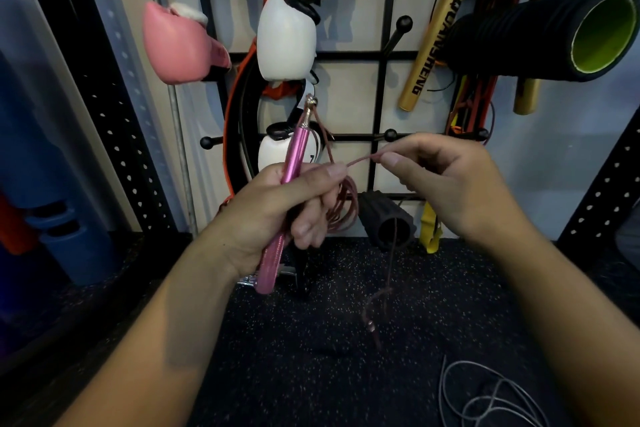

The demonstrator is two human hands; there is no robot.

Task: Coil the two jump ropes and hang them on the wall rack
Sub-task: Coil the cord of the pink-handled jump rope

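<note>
Between your two hands, a short run of the pink rope (360, 160) stretches nearly level, from your left hand (277, 208) across to your right hand (446, 184), which lies to the right and a little higher. Your left hand is wrapped round both pink handles (292, 156), their long axis tilted up and away toward the wall rack (381, 55), with finished loops (343, 208) hanging below the fingers. Your right hand pinches the cord between thumb and forefinger; the free tail (389, 274) drops from there to the speckled rubber floor (311, 340). The cord looks thin, limp and slick, the handles smooth and metallic (likely slippery). The next wrap probably goes leftward. Near your right forearm, the grey rope (491, 399) lies loose on the floor, uncoiled.
</note>
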